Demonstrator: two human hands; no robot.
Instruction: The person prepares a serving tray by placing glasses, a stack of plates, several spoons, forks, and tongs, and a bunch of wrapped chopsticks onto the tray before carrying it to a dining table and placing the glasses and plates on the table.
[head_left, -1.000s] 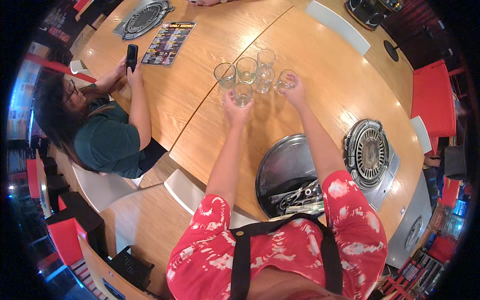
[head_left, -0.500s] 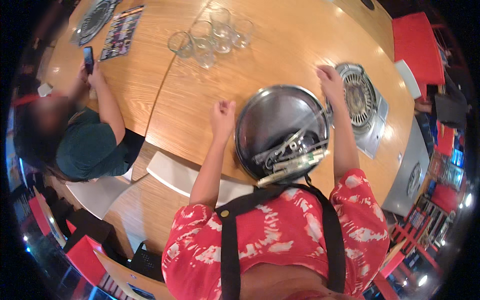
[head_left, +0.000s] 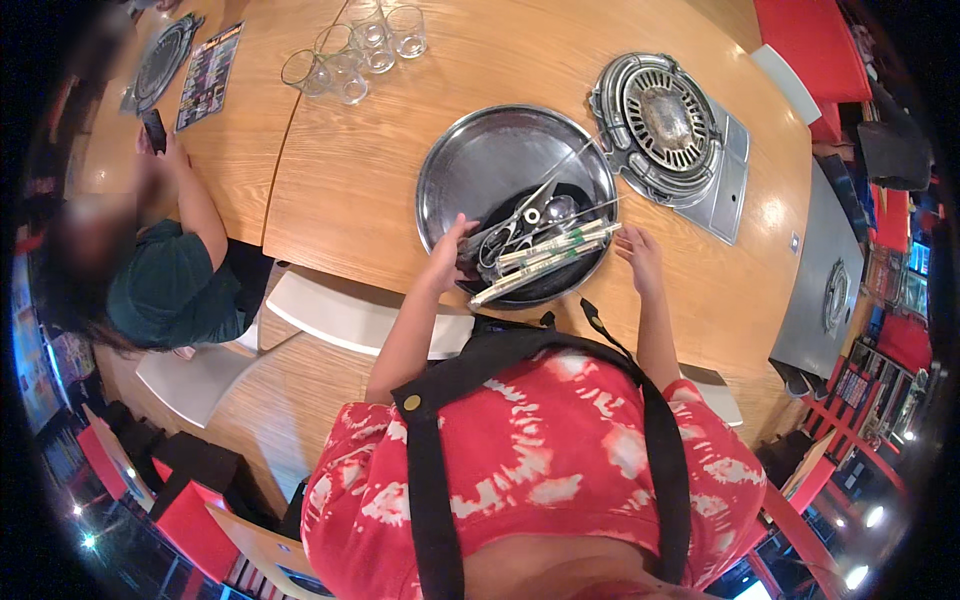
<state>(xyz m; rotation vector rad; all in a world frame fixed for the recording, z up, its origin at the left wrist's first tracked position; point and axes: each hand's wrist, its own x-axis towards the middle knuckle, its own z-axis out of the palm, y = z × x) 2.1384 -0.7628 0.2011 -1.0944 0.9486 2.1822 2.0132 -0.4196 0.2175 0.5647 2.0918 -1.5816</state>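
Note:
A round metal tray [head_left: 470,150] lies on the wooden table before me. A black round dish [head_left: 572,272] sits on its near part, bearing paper-wrapped chopsticks [head_left: 545,262], a pair of scissors [head_left: 500,238], a ladle-like metal spoon [head_left: 560,210] and long thin metal utensils reaching past the tray's rim. My left hand [head_left: 445,258] is at the tray's left edge, fingers stretched toward the scissors' handles; whether it touches them I cannot tell. By the right ends of the chopsticks, my right hand [head_left: 641,258] is open with its fingers apart, holding nothing.
A round tabletop grill [head_left: 662,125] is set into the table right of the tray. Several clear glasses [head_left: 355,50] cluster at the far left. A seated person [head_left: 175,285] at left holds a phone [head_left: 154,130] near a printed sheet [head_left: 209,77]. White chairs [head_left: 330,310] line the near edge.
Both my hands have come down and nearer, from raised above the table to either side of the dish on the tray. My view has shifted, with table items now farther left and up.

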